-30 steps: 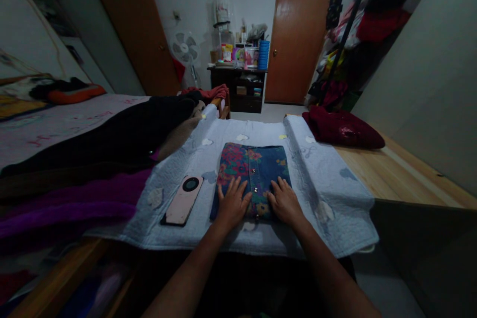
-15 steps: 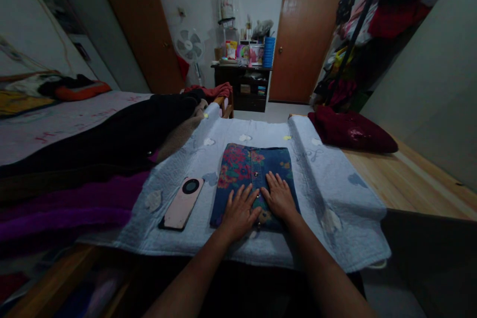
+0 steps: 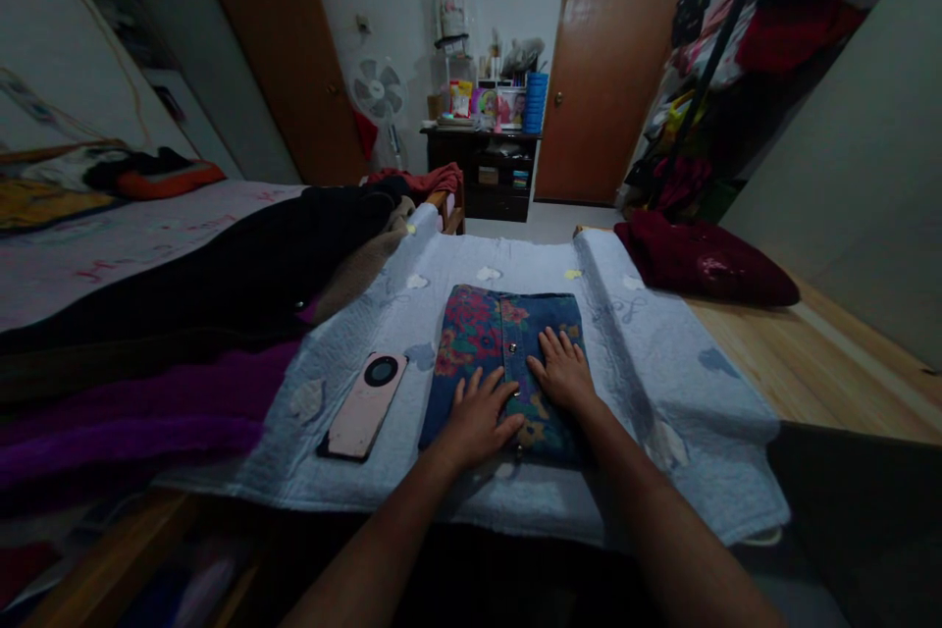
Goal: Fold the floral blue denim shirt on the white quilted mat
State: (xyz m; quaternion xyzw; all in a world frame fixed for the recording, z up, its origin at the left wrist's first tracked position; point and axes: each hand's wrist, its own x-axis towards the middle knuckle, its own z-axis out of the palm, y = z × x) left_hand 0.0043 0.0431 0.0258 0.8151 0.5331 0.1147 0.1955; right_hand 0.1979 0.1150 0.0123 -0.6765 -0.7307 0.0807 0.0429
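Note:
A folded dark blue denim garment [image 3: 471,334] with a floral print and metal buttons lies flat on a pale blue quilted cloth [image 3: 507,260]. My left hand [image 3: 480,417] rests palm down on its lower middle part, fingers spread. On the garment's right side lies my right hand [image 3: 565,371], flat, with its fingers apart. Neither hand grips anything. To the left of the garment, a pink phone [image 3: 363,404] with a round black camera ring lies back side up on the cloth.
A folded maroon garment [image 3: 703,260] sits on the wooden board [image 3: 743,343] at right. Dark and purple clothes [image 3: 183,388] cover the bed edge at left. Farther back stand a fan [image 3: 380,90], a dark cabinet [image 3: 477,191] and hanging clothes [image 3: 795,29].
My right hand has slid slightly up and right on the garment, widening the gap from my left hand, which stays nearly in place. The whole view has shifted slightly.

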